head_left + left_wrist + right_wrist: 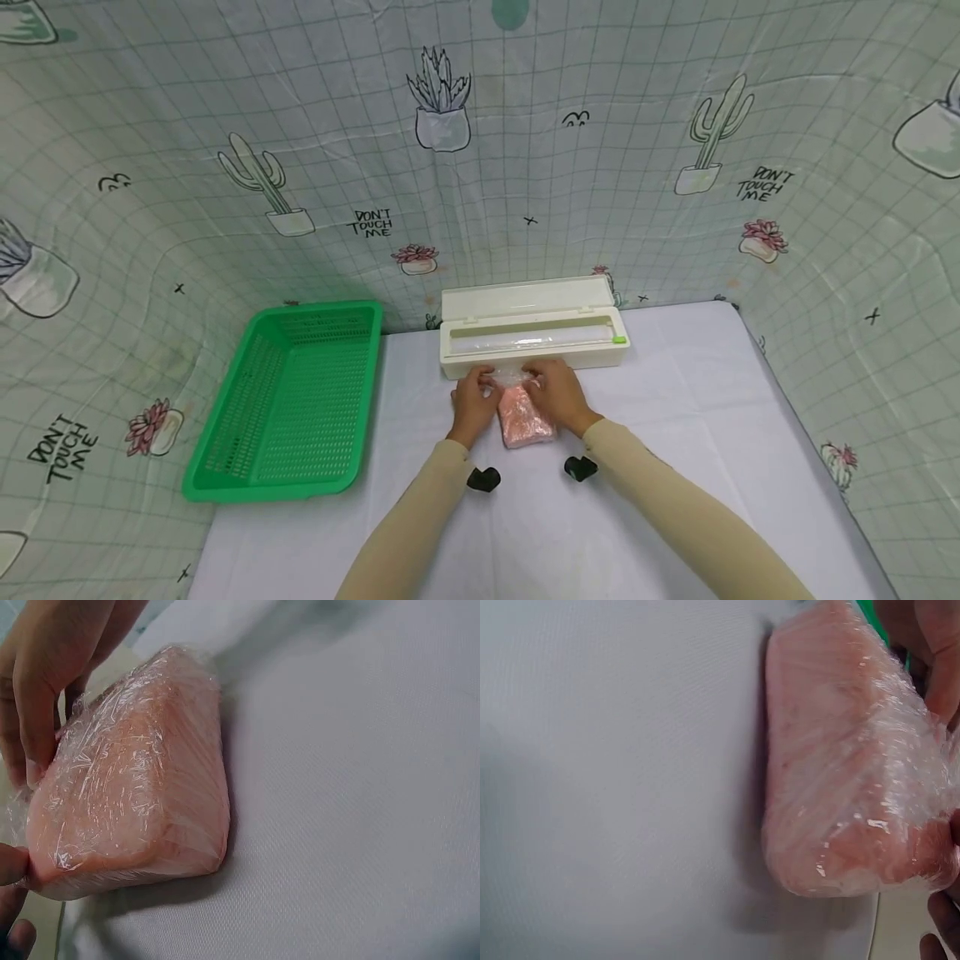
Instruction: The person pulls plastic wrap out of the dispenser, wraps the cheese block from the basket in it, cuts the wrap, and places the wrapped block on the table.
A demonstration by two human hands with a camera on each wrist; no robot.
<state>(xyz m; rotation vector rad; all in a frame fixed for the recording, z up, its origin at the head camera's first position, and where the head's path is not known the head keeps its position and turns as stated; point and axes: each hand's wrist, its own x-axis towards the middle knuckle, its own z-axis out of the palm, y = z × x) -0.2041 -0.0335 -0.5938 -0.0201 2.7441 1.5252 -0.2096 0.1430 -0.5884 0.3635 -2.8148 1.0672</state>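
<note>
A pink, meat-like block (525,417) lies on the white table, wrapped in clear cling film (112,772) that is creased and shiny. At its far end, loose film (510,377) bunches up between the two hands. My left hand (475,404) pinches this film at the block's far left corner. Across from it, my right hand (561,396) bends its fingers over the far right edge and holds the film there. Both wrist views show fingertips touching the wrapped block; part of each hand is out of frame there.
Just beyond the hands stands a white cling film dispenser (536,362), lid raised, with a film roll (532,339) inside and a green slider (619,339). A green plastic basket (367,400) sits to the left. Patterned cloth (510,183) surrounds the table.
</note>
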